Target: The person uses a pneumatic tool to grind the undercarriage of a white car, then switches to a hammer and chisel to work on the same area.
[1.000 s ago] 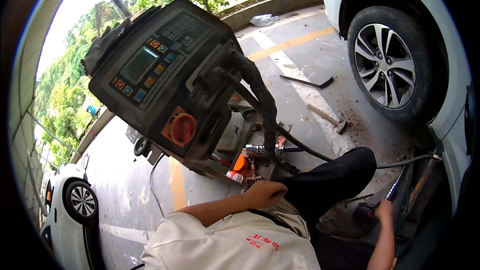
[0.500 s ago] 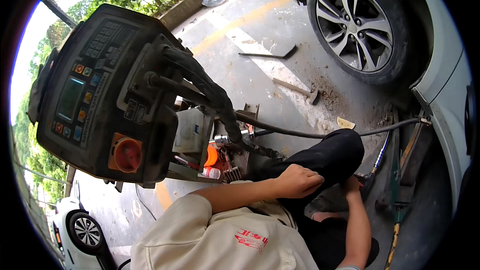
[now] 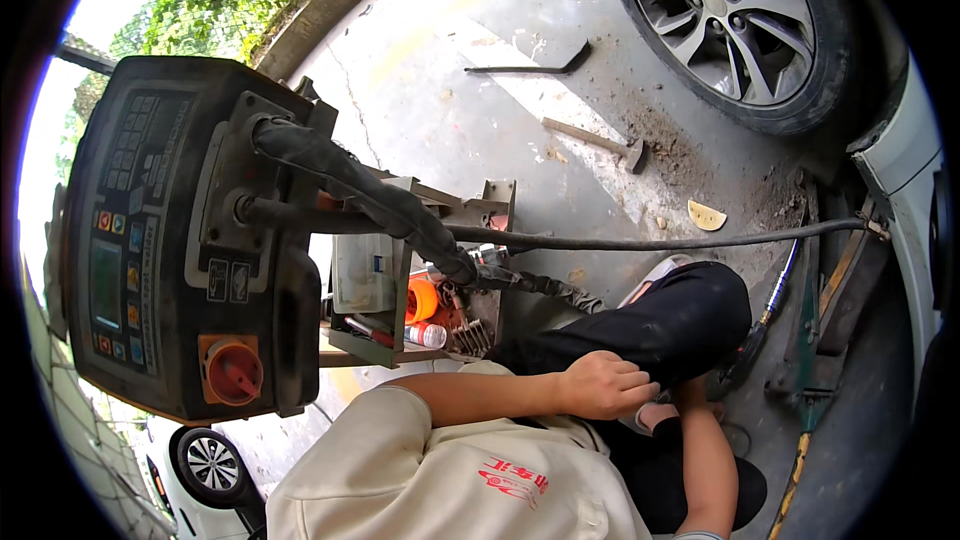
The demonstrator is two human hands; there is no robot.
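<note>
My left hand [image 3: 605,385] is curled into a fist by my bent knee [image 3: 690,315], in black trousers; whatever it may hold is hidden. Lower down and to the right, my right hand [image 3: 690,396] is tucked under that knee, its fingers mostly covered. Just beyond it lies a dark handle-like tool [image 3: 738,368] joined to a silver flexible hose [image 3: 780,285]. A thick black cable [image 3: 640,242] crosses above my knee, from the machine on the left to a clamp [image 3: 876,228] at the car's edge.
A black control box [image 3: 150,240] with a red knob stands at left, above a cart holding orange tape [image 3: 421,300]. A hammer [image 3: 600,143] and a bent dark bar [image 3: 530,67] lie on the floor. A car wheel [image 3: 730,20] and a green jack [image 3: 808,360] are at right.
The view has shifted, so the control box sits lower and further left. My left hand stays in a fist by the knee. My right hand is now more hidden beneath the knee.
</note>
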